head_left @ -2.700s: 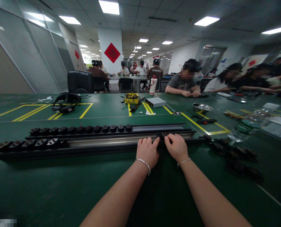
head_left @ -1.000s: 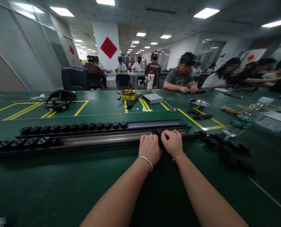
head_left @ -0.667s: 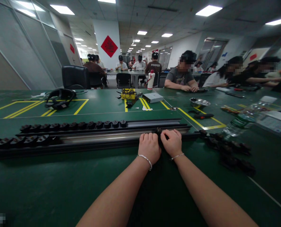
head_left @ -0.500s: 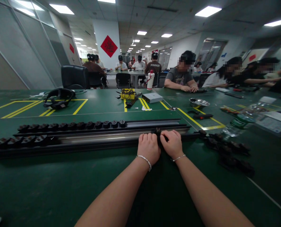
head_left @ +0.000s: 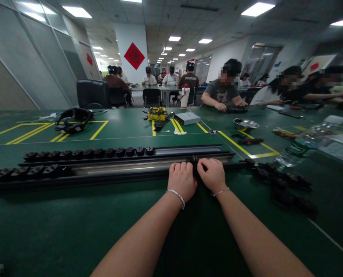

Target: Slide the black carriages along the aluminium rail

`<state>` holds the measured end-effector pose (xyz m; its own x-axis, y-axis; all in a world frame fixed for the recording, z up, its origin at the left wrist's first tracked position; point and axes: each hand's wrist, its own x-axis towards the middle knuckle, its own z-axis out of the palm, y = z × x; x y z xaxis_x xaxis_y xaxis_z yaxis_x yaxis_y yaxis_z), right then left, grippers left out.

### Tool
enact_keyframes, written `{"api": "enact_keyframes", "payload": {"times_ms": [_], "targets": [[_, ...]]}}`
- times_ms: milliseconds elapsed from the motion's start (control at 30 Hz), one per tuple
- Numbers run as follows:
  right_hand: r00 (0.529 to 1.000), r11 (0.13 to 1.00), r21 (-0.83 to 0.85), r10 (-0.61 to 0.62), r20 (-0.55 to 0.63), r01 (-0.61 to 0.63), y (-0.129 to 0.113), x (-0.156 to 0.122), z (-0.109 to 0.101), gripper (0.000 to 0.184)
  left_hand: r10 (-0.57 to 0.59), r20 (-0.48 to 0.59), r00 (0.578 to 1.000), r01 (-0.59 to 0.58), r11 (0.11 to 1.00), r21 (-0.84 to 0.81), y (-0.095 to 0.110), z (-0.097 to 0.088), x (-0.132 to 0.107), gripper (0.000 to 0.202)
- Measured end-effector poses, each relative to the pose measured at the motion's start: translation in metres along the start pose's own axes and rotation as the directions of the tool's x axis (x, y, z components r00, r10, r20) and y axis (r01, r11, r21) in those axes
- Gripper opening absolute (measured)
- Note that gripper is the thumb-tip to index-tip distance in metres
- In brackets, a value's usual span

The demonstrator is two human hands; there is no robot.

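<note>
Two long black rails lie across the green table; the near rail [head_left: 116,169] has a silver channel, and the far rail [head_left: 188,150] carries a row of small black parts [head_left: 87,154] along its left half. My left hand [head_left: 182,180] and my right hand [head_left: 213,175] rest side by side on the near rail, both with fingers curled. Between them they pinch a small black part [head_left: 193,160] that sits on the rail. Each wrist wears a thin bracelet.
A pile of loose black parts [head_left: 281,186] lies to my right, with a water bottle [head_left: 296,150] lying behind it. Headphones [head_left: 73,119], a yellow box [head_left: 156,113], a grey box [head_left: 187,117] and a metal bowl [head_left: 245,124] sit farther back. Other people work at the tables beyond.
My hands have closed in on each other around the small black part on the near rail; my left fingers curled in. The view shifted slightly.
</note>
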<state>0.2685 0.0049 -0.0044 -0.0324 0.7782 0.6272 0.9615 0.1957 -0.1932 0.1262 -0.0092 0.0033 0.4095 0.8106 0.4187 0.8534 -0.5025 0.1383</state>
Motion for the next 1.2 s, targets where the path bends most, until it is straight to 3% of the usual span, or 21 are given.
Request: {"api": "enact_keyframes", "payload": {"times_ms": [333,700,1200], "targets": [[1.0,1.0,0.007,-0.01,-0.004,0.01,-0.0008,-0.0001,-0.0022,0.02,0.0,-0.031,1.0,0.0,1.0,-0.003,-0.0008,-0.0002,0.0007,0.021],[1.0,1.0,-0.002,-0.01,-0.022,0.01,-0.002,0.0009,-0.0021,0.021,-0.022,0.02,1.0,0.023,1.0,-0.019,0.0001,-0.0022,0.0015,0.019],[0.997,1.0,-0.013,0.002,-0.073,-0.003,0.002,-0.0005,0.0011,0.02,-0.014,0.006,1.0,0.014,1.0,-0.008,0.0002,-0.0013,0.002,0.021]]}}
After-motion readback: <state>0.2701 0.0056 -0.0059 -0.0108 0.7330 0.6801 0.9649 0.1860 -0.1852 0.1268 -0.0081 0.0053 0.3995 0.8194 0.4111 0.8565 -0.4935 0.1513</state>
